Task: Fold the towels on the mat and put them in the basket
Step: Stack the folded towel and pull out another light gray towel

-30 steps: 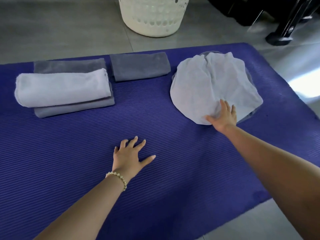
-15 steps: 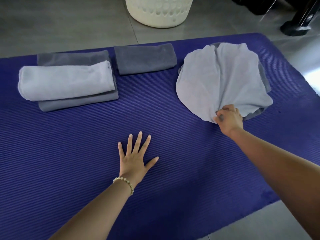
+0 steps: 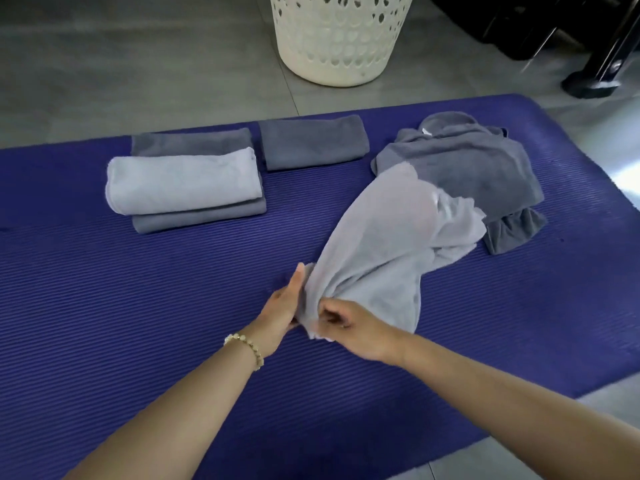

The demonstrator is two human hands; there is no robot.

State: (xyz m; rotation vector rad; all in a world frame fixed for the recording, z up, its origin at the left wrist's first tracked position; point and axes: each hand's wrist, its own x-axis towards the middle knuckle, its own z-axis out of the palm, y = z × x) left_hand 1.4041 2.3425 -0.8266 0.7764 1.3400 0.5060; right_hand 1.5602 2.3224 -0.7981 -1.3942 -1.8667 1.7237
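Note:
A loose light lavender towel stretches across the middle of the purple mat. My right hand pinches its near bunched end. My left hand touches the same end from the left, fingers straight along the cloth. A crumpled dark grey towel lies uncovered at the mat's right. At the left a folded light towel sits on a folded grey towel. Another folded grey towel lies beside them. The white perforated basket stands on the floor beyond the mat.
Grey tiled floor surrounds the mat. Black furniture legs stand at the far right, beyond the mat's corner. The mat's near edge runs along the lower right.
My right hand has dragged the light towel off the grey one, towards the mat's middle. My left hand has lifted from the mat and come against the towel's near end.

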